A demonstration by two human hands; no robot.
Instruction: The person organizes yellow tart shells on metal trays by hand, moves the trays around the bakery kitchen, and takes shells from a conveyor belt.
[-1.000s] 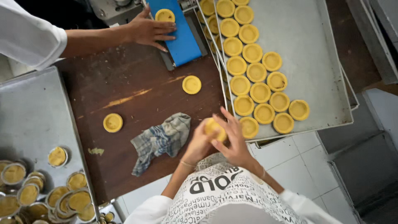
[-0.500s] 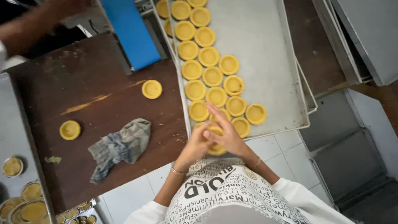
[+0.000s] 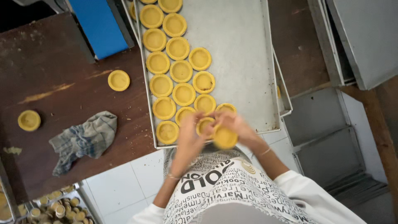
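Golden-yellow tart shells (image 3: 178,71) with fluted rims, on a dull silver-grey metal tray (image 3: 240,62). Dark brown wooden table (image 3: 49,83), streaked paler orange. Grey-blue checked cloth (image 3: 83,140), faded. Bright blue panel (image 3: 99,25). White floor tiles (image 3: 120,182) with grey grout. White apron (image 3: 232,186) patterned with black lettering, over white sleeves.

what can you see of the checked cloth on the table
The checked cloth is a crumpled rag in faded grey-blue plaid, soft woven fabric by its look. It lies bunched and creased on the dark brown wooden table, near its front edge, left of the metal baking tray. Only the table touches it; both hands are away at the tray, and the loose yellow pastry shells lie apart from it.
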